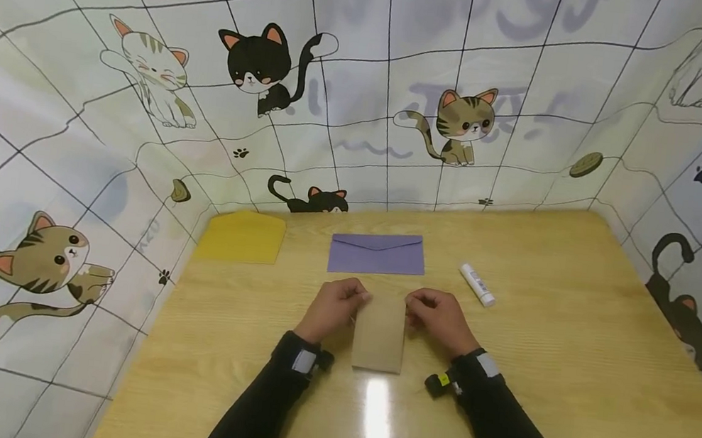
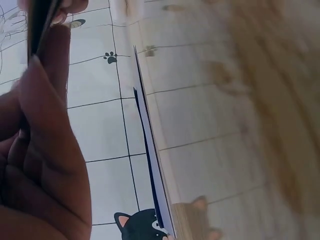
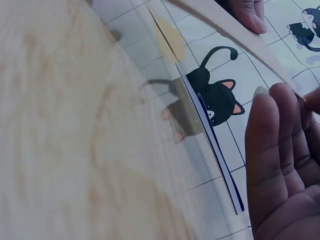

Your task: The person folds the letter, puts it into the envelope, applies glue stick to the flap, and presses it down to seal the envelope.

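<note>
A brown piece of paper, narrow and rectangular, stands lengthwise between the two hands in the head view. My left hand pinches its upper left edge between thumb and fingers. On the opposite edge, my right hand pinches it near the upper corner. Seen edge-on in the right wrist view, the paper is raised off the wooden table. Beyond the hands lies a purple envelope with its pointed flap folded down. A white glue stick lies past the right hand.
At the table's far left rests a yellow envelope. A white cloth printed with cartoon cats and grid lines hangs round the back and sides. Light glares off the tabletop in front of the paper.
</note>
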`<action>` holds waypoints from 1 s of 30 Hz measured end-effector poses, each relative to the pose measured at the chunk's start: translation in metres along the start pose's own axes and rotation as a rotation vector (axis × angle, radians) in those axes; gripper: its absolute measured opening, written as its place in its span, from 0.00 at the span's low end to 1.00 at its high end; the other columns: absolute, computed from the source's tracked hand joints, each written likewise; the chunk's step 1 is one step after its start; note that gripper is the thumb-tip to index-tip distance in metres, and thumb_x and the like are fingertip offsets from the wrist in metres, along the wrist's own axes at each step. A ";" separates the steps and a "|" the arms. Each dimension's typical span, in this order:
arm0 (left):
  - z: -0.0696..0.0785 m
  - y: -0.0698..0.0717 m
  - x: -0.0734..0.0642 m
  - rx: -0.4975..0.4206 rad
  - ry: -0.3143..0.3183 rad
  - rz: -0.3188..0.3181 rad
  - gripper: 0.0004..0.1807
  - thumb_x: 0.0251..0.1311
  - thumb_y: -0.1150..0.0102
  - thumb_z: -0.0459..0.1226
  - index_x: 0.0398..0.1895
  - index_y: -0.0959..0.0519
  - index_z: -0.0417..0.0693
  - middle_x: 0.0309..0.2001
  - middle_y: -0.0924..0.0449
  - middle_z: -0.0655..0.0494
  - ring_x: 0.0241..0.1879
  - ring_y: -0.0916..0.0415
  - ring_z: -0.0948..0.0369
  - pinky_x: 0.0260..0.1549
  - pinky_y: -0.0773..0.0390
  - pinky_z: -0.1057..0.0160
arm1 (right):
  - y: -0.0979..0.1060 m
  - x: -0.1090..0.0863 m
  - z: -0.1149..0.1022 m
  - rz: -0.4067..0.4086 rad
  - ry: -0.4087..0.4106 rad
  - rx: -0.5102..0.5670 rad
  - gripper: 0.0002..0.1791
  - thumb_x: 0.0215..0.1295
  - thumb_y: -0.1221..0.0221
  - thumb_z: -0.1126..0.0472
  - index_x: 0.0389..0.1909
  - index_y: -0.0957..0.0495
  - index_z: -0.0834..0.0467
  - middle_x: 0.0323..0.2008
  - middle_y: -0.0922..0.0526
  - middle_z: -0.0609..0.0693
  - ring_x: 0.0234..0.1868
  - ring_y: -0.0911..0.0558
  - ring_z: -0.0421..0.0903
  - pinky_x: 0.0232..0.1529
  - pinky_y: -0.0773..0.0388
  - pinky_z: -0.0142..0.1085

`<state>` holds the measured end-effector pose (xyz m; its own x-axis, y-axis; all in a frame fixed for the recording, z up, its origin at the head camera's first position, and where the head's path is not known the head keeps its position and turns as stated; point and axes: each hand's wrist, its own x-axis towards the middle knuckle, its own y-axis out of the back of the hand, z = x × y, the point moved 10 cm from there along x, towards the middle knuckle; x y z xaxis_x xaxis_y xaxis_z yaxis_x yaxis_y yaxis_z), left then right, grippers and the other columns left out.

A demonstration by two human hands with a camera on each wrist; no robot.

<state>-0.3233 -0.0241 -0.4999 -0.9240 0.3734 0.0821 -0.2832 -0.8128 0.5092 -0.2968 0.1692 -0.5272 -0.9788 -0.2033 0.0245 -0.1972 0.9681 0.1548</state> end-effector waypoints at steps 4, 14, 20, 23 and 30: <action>-0.009 -0.009 -0.008 -0.157 0.072 0.011 0.13 0.68 0.43 0.47 0.31 0.22 0.48 0.21 0.24 0.55 0.21 0.23 0.57 0.22 0.18 0.57 | -0.004 -0.009 0.005 -0.042 0.002 -0.014 0.20 0.74 0.47 0.49 0.44 0.18 0.62 0.37 0.16 0.60 0.37 0.16 0.52 0.38 0.16 0.45; -0.004 -0.022 -0.017 0.087 0.039 -0.074 0.23 0.70 0.53 0.58 0.29 0.20 0.53 0.26 0.20 0.59 0.26 0.24 0.62 0.26 0.23 0.61 | -0.014 -0.015 0.008 0.006 -0.004 -0.098 0.15 0.74 0.47 0.49 0.41 0.15 0.52 0.35 0.17 0.56 0.27 0.23 0.49 0.29 0.23 0.41; 0.015 -0.032 -0.003 0.167 -0.093 -0.100 0.17 0.69 0.51 0.59 0.45 0.18 0.64 0.36 0.17 0.64 0.30 0.24 0.69 0.29 0.22 0.64 | -0.025 -0.008 -0.006 -0.035 0.068 -0.132 0.10 0.72 0.44 0.50 0.38 0.14 0.45 0.38 0.14 0.48 0.30 0.20 0.46 0.30 0.22 0.38; 0.021 -0.027 0.001 0.180 -0.116 -0.062 0.13 0.70 0.48 0.53 0.34 0.19 0.62 0.28 0.19 0.63 0.25 0.26 0.67 0.24 0.25 0.65 | -0.027 -0.005 -0.011 -0.045 0.105 -0.170 0.10 0.71 0.44 0.52 0.37 0.14 0.47 0.38 0.13 0.48 0.30 0.20 0.45 0.30 0.22 0.38; 0.008 0.012 0.003 0.108 -0.012 0.121 0.14 0.69 0.46 0.51 0.29 0.20 0.58 0.23 0.25 0.61 0.23 0.29 0.62 0.22 0.28 0.62 | -0.021 -0.002 -0.006 -0.047 0.097 -0.166 0.10 0.71 0.44 0.56 0.40 0.13 0.51 0.39 0.12 0.51 0.34 0.18 0.44 0.35 0.19 0.38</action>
<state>-0.3274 -0.0292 -0.4867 -0.9462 0.2821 0.1585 -0.1405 -0.7993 0.5843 -0.2903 0.1479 -0.5243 -0.9572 -0.2687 0.1073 -0.2229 0.9212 0.3189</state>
